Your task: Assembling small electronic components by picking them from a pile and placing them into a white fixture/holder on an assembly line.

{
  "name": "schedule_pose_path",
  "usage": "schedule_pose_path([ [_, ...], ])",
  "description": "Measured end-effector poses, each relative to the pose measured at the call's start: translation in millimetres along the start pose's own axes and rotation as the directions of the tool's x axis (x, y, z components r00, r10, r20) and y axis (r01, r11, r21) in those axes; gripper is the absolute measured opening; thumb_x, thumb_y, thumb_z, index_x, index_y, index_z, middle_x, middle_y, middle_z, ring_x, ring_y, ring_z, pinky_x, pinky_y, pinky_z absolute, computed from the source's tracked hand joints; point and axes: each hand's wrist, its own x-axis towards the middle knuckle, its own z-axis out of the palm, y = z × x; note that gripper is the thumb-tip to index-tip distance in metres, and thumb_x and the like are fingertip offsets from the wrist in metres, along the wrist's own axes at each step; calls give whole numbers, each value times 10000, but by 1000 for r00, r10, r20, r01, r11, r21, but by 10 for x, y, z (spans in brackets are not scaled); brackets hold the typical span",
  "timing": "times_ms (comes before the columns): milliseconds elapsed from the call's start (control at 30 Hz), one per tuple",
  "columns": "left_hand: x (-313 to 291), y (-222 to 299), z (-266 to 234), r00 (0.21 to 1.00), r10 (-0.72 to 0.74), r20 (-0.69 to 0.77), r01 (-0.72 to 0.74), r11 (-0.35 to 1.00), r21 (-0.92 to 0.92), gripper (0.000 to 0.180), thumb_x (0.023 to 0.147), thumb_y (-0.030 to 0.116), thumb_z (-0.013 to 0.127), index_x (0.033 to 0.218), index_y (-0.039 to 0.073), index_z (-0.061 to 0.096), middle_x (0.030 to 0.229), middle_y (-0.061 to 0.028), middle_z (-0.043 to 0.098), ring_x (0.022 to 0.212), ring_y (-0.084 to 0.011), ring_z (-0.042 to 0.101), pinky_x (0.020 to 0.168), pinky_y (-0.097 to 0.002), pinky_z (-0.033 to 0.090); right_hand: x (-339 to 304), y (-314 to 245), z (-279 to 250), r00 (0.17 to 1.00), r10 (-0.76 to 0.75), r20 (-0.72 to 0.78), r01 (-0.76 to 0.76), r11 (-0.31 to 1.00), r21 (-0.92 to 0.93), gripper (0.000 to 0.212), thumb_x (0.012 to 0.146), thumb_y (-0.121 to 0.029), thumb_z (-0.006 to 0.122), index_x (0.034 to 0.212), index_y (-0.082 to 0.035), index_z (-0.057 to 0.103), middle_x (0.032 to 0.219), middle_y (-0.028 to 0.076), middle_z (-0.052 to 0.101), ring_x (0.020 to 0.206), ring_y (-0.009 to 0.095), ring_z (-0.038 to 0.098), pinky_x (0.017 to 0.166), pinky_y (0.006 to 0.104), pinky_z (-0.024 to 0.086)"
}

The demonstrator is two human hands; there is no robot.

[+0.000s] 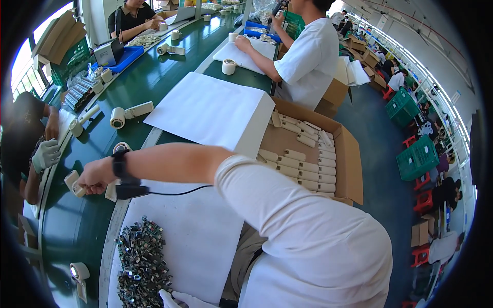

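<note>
My right hand (96, 176), bare and with a black band at the wrist, reaches across to the green conveyor belt. Its fingers are closed on a white plastic housing with a round end (75, 184). Another white piece (111, 191) lies partly hidden beside that hand. Down at the bottom edge is my left hand (182, 300) in a white glove, cut off by the frame. Its visible fingers are apart, next to a heap of small dark electronic parts (143, 262) on a white sheet (197, 241).
A cardboard box (349, 164) holds rows of cream housings. More round-ended housings (117, 118) rest along the belt (67, 241). Across it, a co-worker's gloved hand (46, 155) is close. Another worker in white (308, 56) stands beyond a white foam sheet (205, 108).
</note>
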Motion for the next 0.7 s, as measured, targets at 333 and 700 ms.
schedule_pose_path([
  [333, -17, 33, -68, 994, -106, -18, 106, 994, 26, 244, 872, 177, 721, 1095, 83, 752, 1028, -131, 725, 912, -274, 677, 764, -385, 559, -2776, 378, 33, 991, -121, 49, 130, 936, -327, 233, 941, -215, 537, 855, -9, 604, 663, 12, 556, 573, 86, 494, 530, 263, 394],
  [700, -156, -111, 131, 993, -115, -32, 116, 993, 24, 295, 819, -48, 688, 1090, 50, 750, 980, -124, 694, 810, -262, 664, 691, -365, 544, -4076, 1174, 543, 895, 143, -423, -212, 970, -120, 176, 971, -183, 632, 961, -12, 590, 700, -7, 585, 609, 43, 527, 526, 225, 402],
])
